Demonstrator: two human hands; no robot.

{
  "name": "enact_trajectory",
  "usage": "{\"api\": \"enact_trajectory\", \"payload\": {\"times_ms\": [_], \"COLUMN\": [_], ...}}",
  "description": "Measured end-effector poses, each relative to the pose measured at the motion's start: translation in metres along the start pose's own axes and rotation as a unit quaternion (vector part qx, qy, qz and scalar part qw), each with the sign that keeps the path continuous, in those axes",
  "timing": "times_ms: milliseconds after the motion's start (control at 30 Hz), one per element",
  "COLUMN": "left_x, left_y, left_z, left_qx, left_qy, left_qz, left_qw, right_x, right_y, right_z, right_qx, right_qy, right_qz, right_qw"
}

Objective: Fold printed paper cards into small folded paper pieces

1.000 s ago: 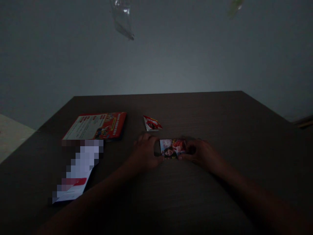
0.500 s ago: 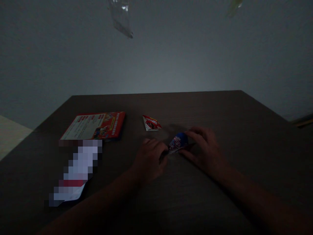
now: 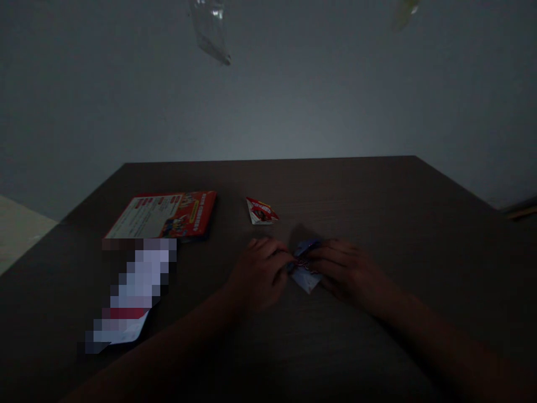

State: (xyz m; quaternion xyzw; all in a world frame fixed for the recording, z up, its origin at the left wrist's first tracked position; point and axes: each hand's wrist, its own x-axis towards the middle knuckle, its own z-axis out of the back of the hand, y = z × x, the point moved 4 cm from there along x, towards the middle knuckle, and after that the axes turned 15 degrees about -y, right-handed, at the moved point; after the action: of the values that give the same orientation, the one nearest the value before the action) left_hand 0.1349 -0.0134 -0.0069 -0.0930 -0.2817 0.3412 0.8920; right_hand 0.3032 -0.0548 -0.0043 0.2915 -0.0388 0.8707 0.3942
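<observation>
Between my two hands is a small piece of folded paper point(image 3: 307, 280), blue with a printed pattern and a pale pointed corner toward me. My left hand point(image 3: 262, 271) pinches its left side, thumb and fingers closed. From the right, my right hand point(image 3: 350, 268) lies over the paper with its fingers bent on it, hiding much of its right part. A red folded paper piece point(image 3: 260, 212) with white edges and print rests on the table just beyond my hands, touched by neither.
A red printed booklet or flat pack point(image 3: 191, 218) lies at the left. Nearer, a pale flat object point(image 3: 138, 294), mostly pixelated, lies beside my left forearm. The dark wooden table point(image 3: 335, 179) meets a grey wall, where a clear plastic bag point(image 3: 212, 33) hangs.
My right hand has moved left and down over the blue paper, its fingers now covering more of it. The paper has turned or folded, showing a pale corner toward me.
</observation>
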Motion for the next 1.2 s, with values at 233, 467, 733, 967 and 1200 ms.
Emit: {"api": "enact_trajectory", "payload": {"times_ms": [233, 467, 733, 967, 1200], "left_x": [0.005, 0.006, 0.003, -0.004, -0.003], "left_y": [0.005, 0.010, 0.005, -0.003, -0.005], "left_z": [-0.009, -0.010, -0.009, -0.002, 0.000], "left_qx": [0.006, -0.016, 0.007, 0.086, 0.100], "left_qy": [0.001, -0.007, 0.019, 0.031, 0.030], "left_qz": [0.044, 0.071, 0.004, 0.010, 0.055], "left_qw": [0.999, 0.997, 1.000, 0.996, 0.993], "right_x": [0.001, 0.006, 0.004, 0.003, 0.004], "right_y": [0.005, 0.011, 0.010, 0.008, 0.005], "right_z": [-0.004, -0.005, -0.007, -0.008, -0.007], "right_qx": [0.005, -0.010, -0.017, -0.012, 0.011], "right_qy": [0.070, 0.097, 0.069, 0.055, 0.046], "right_qz": [-0.024, -0.031, -0.029, -0.035, -0.068], "right_qw": [0.997, 0.995, 0.997, 0.998, 0.997]}}
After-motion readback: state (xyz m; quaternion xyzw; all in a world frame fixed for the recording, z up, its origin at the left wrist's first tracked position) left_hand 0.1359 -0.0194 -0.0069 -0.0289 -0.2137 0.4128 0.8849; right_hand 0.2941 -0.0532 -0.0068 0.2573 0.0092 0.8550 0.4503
